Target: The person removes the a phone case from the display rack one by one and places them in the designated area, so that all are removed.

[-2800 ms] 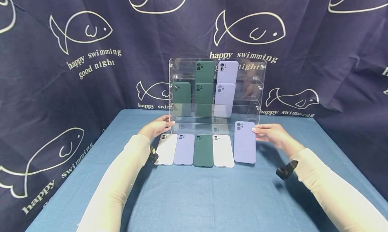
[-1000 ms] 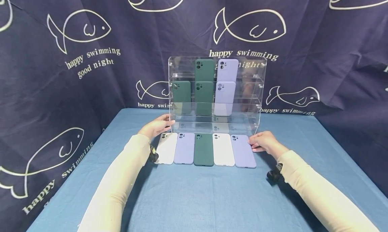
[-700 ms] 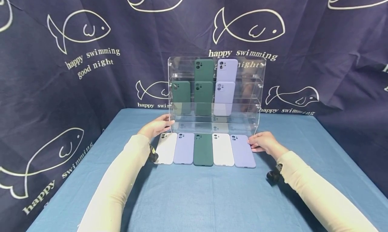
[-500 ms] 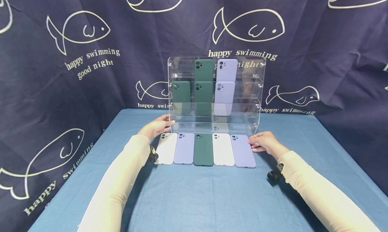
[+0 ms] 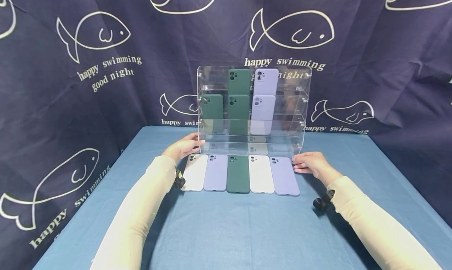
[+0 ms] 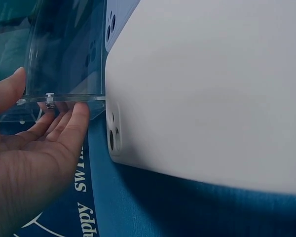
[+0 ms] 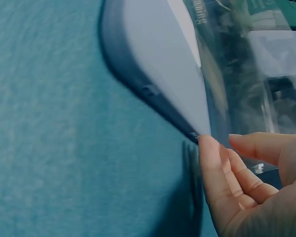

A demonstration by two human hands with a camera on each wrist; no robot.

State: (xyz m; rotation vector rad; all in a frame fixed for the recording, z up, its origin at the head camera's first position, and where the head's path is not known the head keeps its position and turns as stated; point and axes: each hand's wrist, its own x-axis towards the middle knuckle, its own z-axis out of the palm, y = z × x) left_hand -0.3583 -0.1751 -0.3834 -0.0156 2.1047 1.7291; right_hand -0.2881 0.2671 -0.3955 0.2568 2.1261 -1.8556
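A clear acrylic display stand (image 5: pixel 286 144) stands at the table's back. My left hand (image 5: pixel 183 146) holds its left side edge, fingers (image 6: pixel 76 123) against the side panel and thumb apart from them. In front of the stand lies a row of phone cases: a white case (image 5: pixel 194 176), a lavender case (image 5: pixel 216 176), a green case (image 5: pixel 238 177), a second white case (image 5: pixel 261 177) and a second lavender case (image 5: pixel 285 179) at the right end. My right hand (image 5: pixel 312 165) is at that last case's upper right corner; in the right wrist view a fingertip meets the corner, the thumb apart.
Three green cases, such as the upper green case (image 5: pixel 239 81), and two lavender ones, such as the lower lavender case (image 5: pixel 263 109), stand on the stand's tiers. A blue cloth (image 5: pixel 226 230) covers the table. A dark fish-print curtain (image 5: pixel 197 38) hangs behind.
The right hand has lowered the last lavender case from a raised, tilted hold to flat at the row's right end, then shifted slightly right. The left hand has stayed at the stand.
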